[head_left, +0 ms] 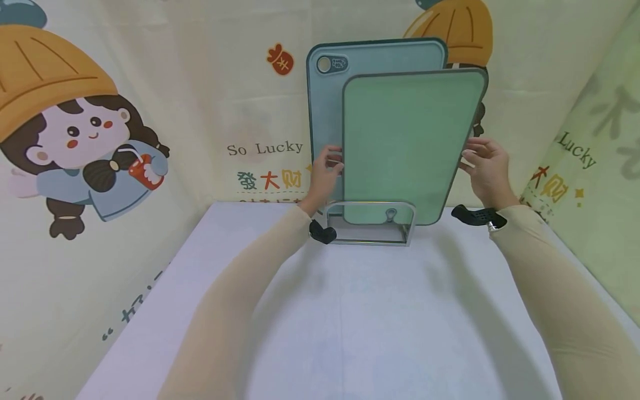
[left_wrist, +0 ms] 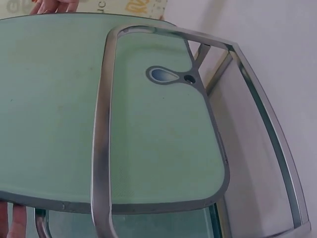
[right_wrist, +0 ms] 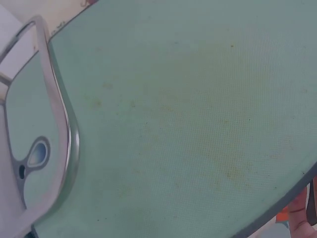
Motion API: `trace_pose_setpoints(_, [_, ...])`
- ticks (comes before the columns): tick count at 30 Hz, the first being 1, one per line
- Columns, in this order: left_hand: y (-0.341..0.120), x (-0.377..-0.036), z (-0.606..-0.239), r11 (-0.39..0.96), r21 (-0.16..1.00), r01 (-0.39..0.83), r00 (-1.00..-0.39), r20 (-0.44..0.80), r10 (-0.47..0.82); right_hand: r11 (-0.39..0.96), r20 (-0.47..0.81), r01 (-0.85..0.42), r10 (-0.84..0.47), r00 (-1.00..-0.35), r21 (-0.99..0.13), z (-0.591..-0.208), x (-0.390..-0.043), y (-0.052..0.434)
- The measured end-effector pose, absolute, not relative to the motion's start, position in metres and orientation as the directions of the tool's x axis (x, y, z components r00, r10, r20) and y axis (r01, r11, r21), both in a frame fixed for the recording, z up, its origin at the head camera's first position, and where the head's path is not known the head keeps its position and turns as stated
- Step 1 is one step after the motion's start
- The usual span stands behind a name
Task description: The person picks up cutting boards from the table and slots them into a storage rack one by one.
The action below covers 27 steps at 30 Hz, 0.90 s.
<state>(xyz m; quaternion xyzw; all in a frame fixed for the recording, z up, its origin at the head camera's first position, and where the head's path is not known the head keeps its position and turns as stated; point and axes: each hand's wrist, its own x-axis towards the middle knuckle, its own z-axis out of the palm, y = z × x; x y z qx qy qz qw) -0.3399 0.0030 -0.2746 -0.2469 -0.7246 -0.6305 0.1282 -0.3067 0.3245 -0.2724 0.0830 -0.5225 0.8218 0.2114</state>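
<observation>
Head view: both hands' fingers grip the green board [head_left: 405, 150], seemingly inside the metal rack [head_left: 371, 222] before the blue board [head_left: 327, 100].

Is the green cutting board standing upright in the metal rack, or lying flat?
Upright: the green cutting board stands on edge behind the metal rack loop, left hand and right hand gripping its sides.

Both arms outstretched — left hand [head_left: 326, 171], right hand [head_left: 486, 166] gripping.

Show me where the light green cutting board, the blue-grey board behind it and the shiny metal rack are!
light green plastic cutting board [head_left: 405, 150], head view, middle of its front face
blue-grey cutting board [head_left: 325, 111], head view, bare left strip under its hanging hole
shiny metal rack [head_left: 370, 204], head view, top bar of its front loop
</observation>
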Motion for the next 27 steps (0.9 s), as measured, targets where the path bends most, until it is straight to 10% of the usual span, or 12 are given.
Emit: trace_pose_setpoints(27, [-0.037,-0.38,-0.292,0.162,0.832,0.53,-0.848,0.519,0.107,-0.366,0.332,-0.39,0.214,-0.919,-0.845,-0.272,-0.327,0.285])
